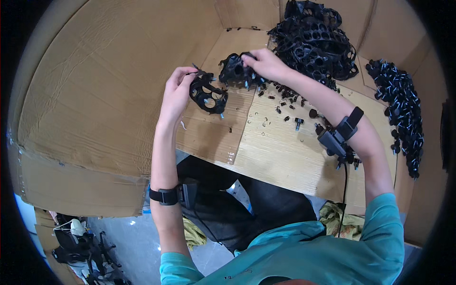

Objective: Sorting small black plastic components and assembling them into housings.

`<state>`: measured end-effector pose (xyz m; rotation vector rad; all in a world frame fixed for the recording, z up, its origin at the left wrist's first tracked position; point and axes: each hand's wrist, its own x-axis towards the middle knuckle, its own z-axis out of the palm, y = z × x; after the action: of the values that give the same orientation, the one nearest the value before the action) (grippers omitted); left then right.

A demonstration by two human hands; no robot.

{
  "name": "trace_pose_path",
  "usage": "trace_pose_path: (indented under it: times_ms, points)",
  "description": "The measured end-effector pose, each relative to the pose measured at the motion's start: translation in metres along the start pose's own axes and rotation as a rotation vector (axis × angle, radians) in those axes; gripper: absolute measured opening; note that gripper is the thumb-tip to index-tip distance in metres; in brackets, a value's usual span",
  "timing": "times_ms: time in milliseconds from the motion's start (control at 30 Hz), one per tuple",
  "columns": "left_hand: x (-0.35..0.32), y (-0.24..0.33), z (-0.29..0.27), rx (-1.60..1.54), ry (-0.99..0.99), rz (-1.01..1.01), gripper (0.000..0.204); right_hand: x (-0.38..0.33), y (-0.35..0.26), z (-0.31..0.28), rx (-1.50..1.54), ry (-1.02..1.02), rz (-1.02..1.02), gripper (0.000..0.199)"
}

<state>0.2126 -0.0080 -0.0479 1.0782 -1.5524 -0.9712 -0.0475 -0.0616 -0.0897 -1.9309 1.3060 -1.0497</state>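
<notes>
Left hand (176,90) has its fingers clenched round a black ringed frame (208,95); right hand (262,64) grasps another frame (233,70) just right, above the desk (280,152).

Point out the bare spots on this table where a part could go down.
Free: the wooden table near edge, between the left hand and right forearm; the cardboard sheet at left. Crowded: under the right hand, by the frame pile and knob heap.

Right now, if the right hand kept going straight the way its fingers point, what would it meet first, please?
The right hand points left, with its fingers on a black plastic ring frame. Beyond that, the next thing in line looks to be the second black ring frame, held in the left hand, though depth is hard to judge.
</notes>
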Motion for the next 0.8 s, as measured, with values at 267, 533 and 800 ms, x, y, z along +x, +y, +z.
trace_pose_path:
  times_ms: [267, 533, 800]
  points:
    - [-0.011, 0.008, 0.013, -0.5, -0.121, -0.203, 0.018, 0.011, -0.005, 0.015, 0.183, 0.035, 0.038, 0.03]
    - [-0.034, 0.022, 0.048, -0.709, -0.148, -0.235, 0.019, -0.043, -0.074, -0.009, -0.139, 0.048, -0.128, 0.024]
    - [-0.055, 0.02, 0.095, -0.737, -0.276, -0.254, 0.021, -0.137, -0.079, -0.033, 0.157, 0.05, -0.331, 0.039]
